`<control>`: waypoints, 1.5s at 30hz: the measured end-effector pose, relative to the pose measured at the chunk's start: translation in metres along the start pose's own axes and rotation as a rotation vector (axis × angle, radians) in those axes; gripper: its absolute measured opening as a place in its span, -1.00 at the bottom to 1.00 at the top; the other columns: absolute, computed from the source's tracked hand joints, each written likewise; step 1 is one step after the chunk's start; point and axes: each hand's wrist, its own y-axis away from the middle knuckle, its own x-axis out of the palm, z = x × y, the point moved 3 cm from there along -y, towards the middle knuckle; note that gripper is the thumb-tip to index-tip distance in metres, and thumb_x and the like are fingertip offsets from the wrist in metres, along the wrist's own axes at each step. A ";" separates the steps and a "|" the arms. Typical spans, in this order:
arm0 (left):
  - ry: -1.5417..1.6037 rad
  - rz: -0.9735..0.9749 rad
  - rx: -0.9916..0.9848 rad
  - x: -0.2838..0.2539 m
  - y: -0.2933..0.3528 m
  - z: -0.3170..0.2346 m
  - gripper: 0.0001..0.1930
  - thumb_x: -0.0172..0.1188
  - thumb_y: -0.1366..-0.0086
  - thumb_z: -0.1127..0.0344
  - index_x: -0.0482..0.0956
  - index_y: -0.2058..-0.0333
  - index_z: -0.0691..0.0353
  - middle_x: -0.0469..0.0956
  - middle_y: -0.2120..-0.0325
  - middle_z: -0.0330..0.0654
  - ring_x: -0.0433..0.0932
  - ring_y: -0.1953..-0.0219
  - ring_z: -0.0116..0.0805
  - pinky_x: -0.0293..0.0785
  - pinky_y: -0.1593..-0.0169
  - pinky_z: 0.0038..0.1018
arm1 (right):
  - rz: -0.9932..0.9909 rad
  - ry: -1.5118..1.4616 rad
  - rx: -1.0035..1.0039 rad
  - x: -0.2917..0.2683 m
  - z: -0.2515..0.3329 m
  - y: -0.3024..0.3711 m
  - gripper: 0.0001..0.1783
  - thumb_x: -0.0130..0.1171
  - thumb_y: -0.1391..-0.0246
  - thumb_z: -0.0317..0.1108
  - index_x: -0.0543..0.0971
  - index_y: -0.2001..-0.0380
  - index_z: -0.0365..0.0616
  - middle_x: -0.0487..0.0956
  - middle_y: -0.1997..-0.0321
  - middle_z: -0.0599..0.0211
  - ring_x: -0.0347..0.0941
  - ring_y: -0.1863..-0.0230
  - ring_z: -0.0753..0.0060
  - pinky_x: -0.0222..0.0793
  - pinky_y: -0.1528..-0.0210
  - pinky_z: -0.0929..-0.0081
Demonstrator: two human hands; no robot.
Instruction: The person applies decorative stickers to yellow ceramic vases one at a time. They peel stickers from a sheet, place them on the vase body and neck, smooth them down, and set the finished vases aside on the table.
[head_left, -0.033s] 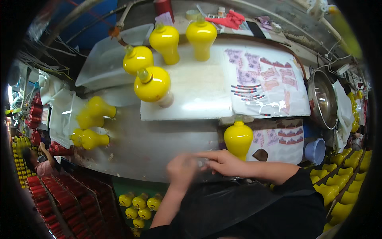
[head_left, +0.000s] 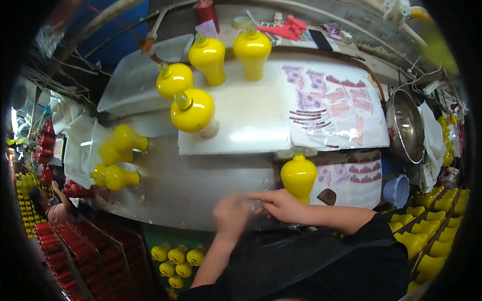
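My left hand (head_left: 232,216) and my right hand (head_left: 282,205) meet low in front of me, over the near edge of the grey worktable (head_left: 221,178). Motion smears the left hand, so its fingers cannot be read. On the right hand the index finger reaches across to the left hand, and the other fingers curl in. Whatever is between the fingertips is too small and blurred to name. Just beyond my right wrist stands a glossy yellow bottle (head_left: 298,176) with a clear neck, upright and untouched.
Several yellow bottles stand on the white board, one nearest (head_left: 193,113); others lie at the left (head_left: 123,178). Decal sheets (head_left: 346,100) lie at the right, beside a metal basin (head_left: 405,125) and a lavender bucket (head_left: 396,191). A person (head_left: 59,205) works at far left near red racks (head_left: 85,256).
The whole view has shifted slightly. Both hands stay together in nearly the same place, with the left one blurred in both frames.
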 end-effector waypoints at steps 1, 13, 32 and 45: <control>0.019 0.021 -0.069 0.005 0.003 -0.003 -0.94 0.34 -0.05 0.49 0.66 0.44 0.24 0.67 0.47 -0.06 0.69 0.43 -0.14 0.60 0.30 -0.35 | -0.080 0.115 -0.034 -0.001 0.001 0.004 -0.48 -0.02 -0.31 -0.56 0.52 -0.29 0.01 0.70 0.15 0.20 0.68 0.22 0.42 0.59 0.24 0.43; -0.353 0.585 -0.458 0.051 0.025 0.037 -0.63 0.23 -0.26 0.14 0.65 0.02 0.18 0.68 0.30 0.14 0.66 0.21 0.20 0.56 0.10 0.02 | -0.667 0.738 -0.203 -0.262 0.031 -0.038 -0.49 0.34 -0.11 -0.18 0.61 -0.15 -0.02 0.63 -0.05 -0.02 0.62 0.04 -0.01 0.54 -0.02 0.13; -0.228 0.294 -1.031 -0.031 0.191 0.018 -0.62 0.34 -0.24 0.33 0.68 -0.04 0.22 0.69 0.25 -0.04 0.69 0.27 -0.15 0.60 0.14 -0.29 | -0.898 1.391 -0.144 -0.537 -0.030 -0.310 -0.63 0.14 -0.24 -0.19 0.54 -0.03 -0.13 0.65 0.09 -0.05 0.62 0.10 -0.10 0.53 0.02 -0.02; 0.724 0.082 -0.808 -0.016 0.014 -0.018 -0.53 0.22 -0.34 0.52 0.46 -0.23 0.34 0.35 -0.28 -0.06 0.45 -0.25 -0.16 0.46 -0.25 -0.25 | -1.158 -0.091 -0.633 -0.455 0.084 -0.160 -0.73 0.11 -0.39 -0.20 0.57 0.10 -0.21 0.61 0.22 0.31 0.57 0.20 0.47 0.60 0.17 0.52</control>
